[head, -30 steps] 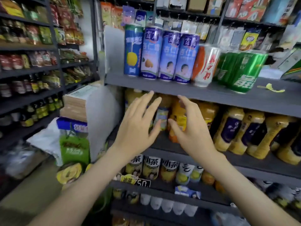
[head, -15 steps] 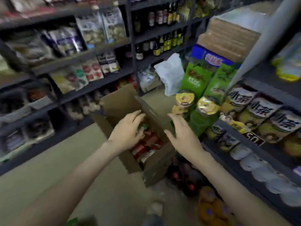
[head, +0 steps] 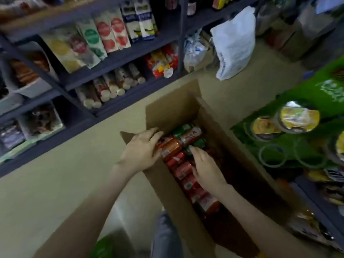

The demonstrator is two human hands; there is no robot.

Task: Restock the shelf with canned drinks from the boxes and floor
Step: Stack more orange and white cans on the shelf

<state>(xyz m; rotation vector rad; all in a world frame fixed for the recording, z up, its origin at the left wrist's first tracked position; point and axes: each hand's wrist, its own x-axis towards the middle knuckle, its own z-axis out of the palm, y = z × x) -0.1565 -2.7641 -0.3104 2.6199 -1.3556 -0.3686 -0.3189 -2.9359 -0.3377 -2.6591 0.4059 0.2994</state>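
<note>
An open cardboard box (head: 167, 112) stands on the floor below me, filled with red, orange and green drink cans lying on their sides. My left hand (head: 141, 148) reaches over the box's left wall, its fingers and thumb curled round the end of an orange can (head: 171, 147). My right hand (head: 206, 167) lies flat inside the box on the row of red cans (head: 188, 183). Its fingertips touch a green can (head: 198, 143), and it grips nothing that I can see.
A dark shelf unit (head: 119, 60) with snack packets runs along the left of the aisle. White plastic bags (head: 234, 41) lie at the far end. Green display cartons (head: 297, 131) with yellow-lidded cups stand at the right. My knee (head: 165, 235) is beside the box.
My view swung from the drinks shelf down to the box on the floor. Both hands dropped into the box, and the left one closed round an orange can.
</note>
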